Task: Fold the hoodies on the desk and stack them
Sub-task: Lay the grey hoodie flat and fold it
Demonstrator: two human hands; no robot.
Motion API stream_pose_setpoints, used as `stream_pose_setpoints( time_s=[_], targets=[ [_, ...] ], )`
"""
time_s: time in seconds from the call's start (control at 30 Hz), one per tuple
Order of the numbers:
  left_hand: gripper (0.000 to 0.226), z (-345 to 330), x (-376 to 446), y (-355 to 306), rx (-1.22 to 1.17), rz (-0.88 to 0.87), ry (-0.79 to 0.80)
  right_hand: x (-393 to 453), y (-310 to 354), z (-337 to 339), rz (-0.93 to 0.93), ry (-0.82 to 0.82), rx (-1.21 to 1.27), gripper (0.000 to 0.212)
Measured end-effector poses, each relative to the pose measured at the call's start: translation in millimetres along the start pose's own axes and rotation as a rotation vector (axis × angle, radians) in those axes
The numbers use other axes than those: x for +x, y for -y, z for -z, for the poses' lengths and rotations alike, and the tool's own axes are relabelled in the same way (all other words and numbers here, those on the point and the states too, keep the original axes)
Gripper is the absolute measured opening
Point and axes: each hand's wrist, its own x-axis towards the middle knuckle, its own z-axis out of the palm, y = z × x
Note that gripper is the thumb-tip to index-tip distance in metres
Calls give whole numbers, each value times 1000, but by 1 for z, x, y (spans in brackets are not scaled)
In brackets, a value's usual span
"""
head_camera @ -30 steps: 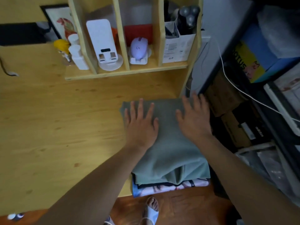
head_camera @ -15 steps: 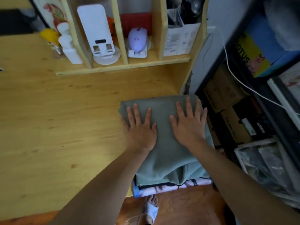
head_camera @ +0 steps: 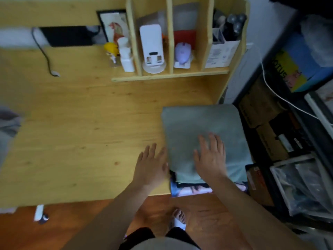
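A folded grey-green hoodie [head_camera: 201, 123] tops a stack at the right end of the wooden desk [head_camera: 81, 132]. Under its near edge a dark layer and a printed blue-and-pink garment [head_camera: 191, 190] stick out over the desk's front edge. My right hand [head_camera: 210, 157] lies flat with spread fingers on the near part of the grey-green hoodie. Just left of the stack, my left hand [head_camera: 151, 165] is flat and open over the bare wood, its thumb side close against the stack's left edge.
A wooden shelf unit [head_camera: 171, 74] at the back holds a white stand, a purple mouse, bottles and a box. A black cable [head_camera: 46, 56] lies at the back left. Grey cloth [head_camera: 7, 127] shows at the left edge. Dark shelving with boxes [head_camera: 270, 138] stands right of the desk.
My left hand slid off the hoodie to the left onto the desk. My right hand drew back toward the near edge of the hoodie. The view pulled back and shifted left.
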Motion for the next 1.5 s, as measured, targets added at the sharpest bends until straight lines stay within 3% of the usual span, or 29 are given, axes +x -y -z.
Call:
stream_pose_setpoints(
  time_s=[0.17, 0.33, 0.5, 0.6, 0.77, 0.9, 1.07, 1.2, 1.3, 1.4, 1.5],
  targets=[
    [50, 23, -96, 119, -248, 317, 62, -31, 160, -17, 273, 210, 116, 54],
    [17, 17, -212, 286, -563, 609, -59, -63, 326, -44, 512, 351, 143, 51],
    [7, -5, -315, 431, -724, 799, -163, -96, 477, -85, 537, 535, 182, 46],
    [16, -2, -341, 494, -765, 818, -192, -113, 539, -102, 507, 579, 192, 45],
    [24, 18, -331, 563, -796, 702, -209, -120, 600, -108, 455, 599, 222, 44],
    [35, 40, -299, 613, -625, 652, -186, -96, 638, -111, 440, 576, 246, 43],
    [37, 58, -281, 678, -444, 743, -189, -66, 687, -108, 446, 564, 290, 43],
    [47, 59, -261, 723, -244, 721, -176, -59, 710, -110, 426, 560, 291, 42],
    [73, 54, -248, 768, 5, 654, -205, -56, 721, -115, 342, 526, 273, 40],
    [86, 44, -229, 823, 88, 590, -240, -57, 732, -126, 209, 475, 259, 39],
    [88, 39, -213, 859, 41, 578, -74, -75, 740, -137, 92, 439, 262, 37]
  ],
)
